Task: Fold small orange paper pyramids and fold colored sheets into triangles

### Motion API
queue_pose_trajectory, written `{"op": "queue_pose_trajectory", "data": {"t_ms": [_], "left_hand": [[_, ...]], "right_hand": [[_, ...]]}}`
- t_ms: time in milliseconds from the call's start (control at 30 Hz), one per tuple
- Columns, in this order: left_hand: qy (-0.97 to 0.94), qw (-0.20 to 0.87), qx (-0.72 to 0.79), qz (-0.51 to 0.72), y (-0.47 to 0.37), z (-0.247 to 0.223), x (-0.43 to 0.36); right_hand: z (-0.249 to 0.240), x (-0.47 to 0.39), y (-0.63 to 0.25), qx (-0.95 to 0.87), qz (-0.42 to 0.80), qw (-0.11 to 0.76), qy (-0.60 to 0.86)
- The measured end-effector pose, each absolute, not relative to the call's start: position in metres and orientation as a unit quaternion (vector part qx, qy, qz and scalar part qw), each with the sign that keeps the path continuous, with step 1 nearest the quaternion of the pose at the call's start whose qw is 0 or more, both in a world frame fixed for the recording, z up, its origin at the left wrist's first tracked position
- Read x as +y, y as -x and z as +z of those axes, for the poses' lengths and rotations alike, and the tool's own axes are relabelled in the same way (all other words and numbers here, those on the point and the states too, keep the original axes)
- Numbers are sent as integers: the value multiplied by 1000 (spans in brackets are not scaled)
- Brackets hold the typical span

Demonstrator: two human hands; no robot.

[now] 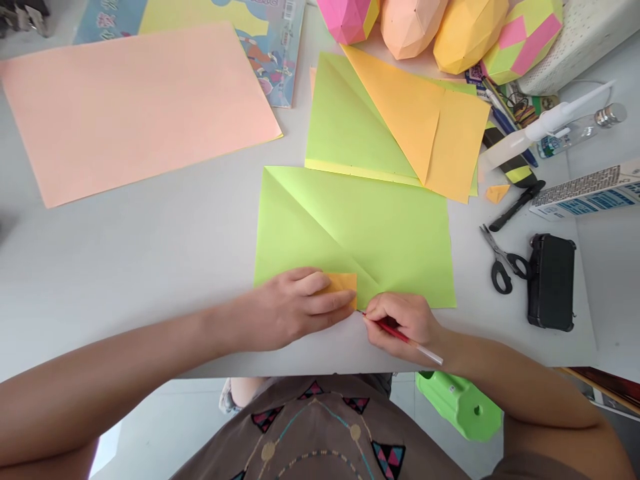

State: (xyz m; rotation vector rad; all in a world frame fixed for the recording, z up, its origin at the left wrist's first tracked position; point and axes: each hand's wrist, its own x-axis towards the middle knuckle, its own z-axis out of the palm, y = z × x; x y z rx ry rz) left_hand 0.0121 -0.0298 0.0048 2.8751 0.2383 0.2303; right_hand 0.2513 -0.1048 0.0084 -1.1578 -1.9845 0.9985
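A light green paper sheet (360, 227) with a diagonal crease lies before me near the table's front edge. My left hand (300, 303) rests over a small orange paper piece (345, 283) at the sheet's lower edge, its fingers stretched out and pressing down; part of the piece is hidden beneath them. Just right of it, my right hand (403, 323) is closed around a thin red pen refill (393, 330) with a clear end. The refill's tip is beside the orange piece, close to the green sheet's edge.
Behind lie stacked green and orange sheets (390, 120); at left is a large pink sheet (140, 113) over a booklet (287, 60). Faceted paper eggs (413, 27) line the back. At right are scissors (503, 260), a black phone-like case (551, 283), and a bottle (575, 130).
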Motion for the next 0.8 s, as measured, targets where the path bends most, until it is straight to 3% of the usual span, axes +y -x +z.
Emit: {"op": "queue_pose_trajectory", "data": {"t_ms": [133,300,467,600,800], "left_hand": [[-977,174,83,97,-11,3,-24],[-950,245,106,161,-13,-1,-17],[-914,186,285,219,-17,-9,-20],[-890,248,351,151,-21,-6,-20],[-889,265,339,156,-16,1,-17]], "right_hand": [[9,-105,-253,-739,403,312,441],[11,-95,-260,-523,626,324,480],[6,-75,-265,-407,725,359,423],[4,-63,-272,-509,637,347,464],[6,-52,-310,-560,381,465,570]]}}
